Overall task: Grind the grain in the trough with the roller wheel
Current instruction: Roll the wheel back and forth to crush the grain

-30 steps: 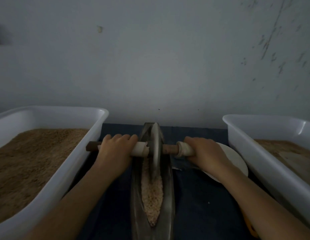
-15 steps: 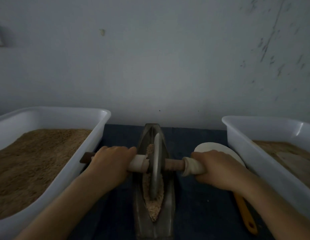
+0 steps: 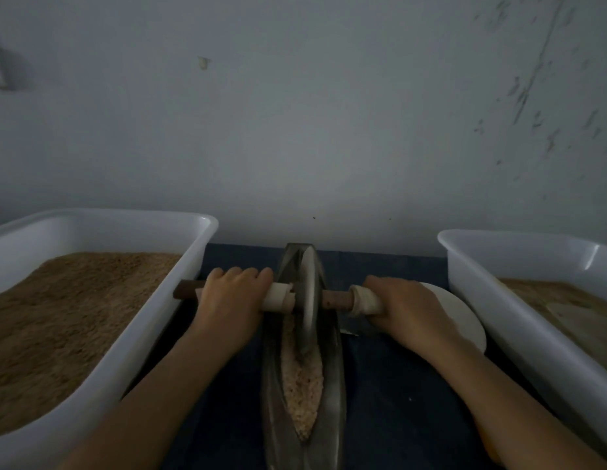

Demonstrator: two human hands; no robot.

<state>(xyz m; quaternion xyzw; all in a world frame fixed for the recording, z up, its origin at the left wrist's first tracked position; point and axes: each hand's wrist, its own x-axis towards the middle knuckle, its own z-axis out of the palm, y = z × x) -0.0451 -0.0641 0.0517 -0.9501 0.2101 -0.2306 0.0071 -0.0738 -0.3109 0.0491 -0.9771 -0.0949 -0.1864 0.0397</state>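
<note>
- While both hands grasp the axle (image 3: pixel 336 299), left hand (image 3: pixel 229 301) and right hand (image 3: pixel 409 308) flank the wheel (image 3: pixel 308 300).
- Wheel stands in the trough (image 3: pixel 332 385), at its far end, on grain (image 3: pixel 303 385).

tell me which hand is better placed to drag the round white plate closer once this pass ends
Right, probably. The right hand grips the cloth-wrapped axle handle directly over the round white plate, which sits beside the narrow metal trough. The left hand is across the grey roller wheel.

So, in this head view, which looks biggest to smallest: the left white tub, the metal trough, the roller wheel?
1. Left white tub, though it is cut off by the frame's edge.
2. Metal trough, also cut off below.
3. Roller wheel, clearly smallest.
</note>
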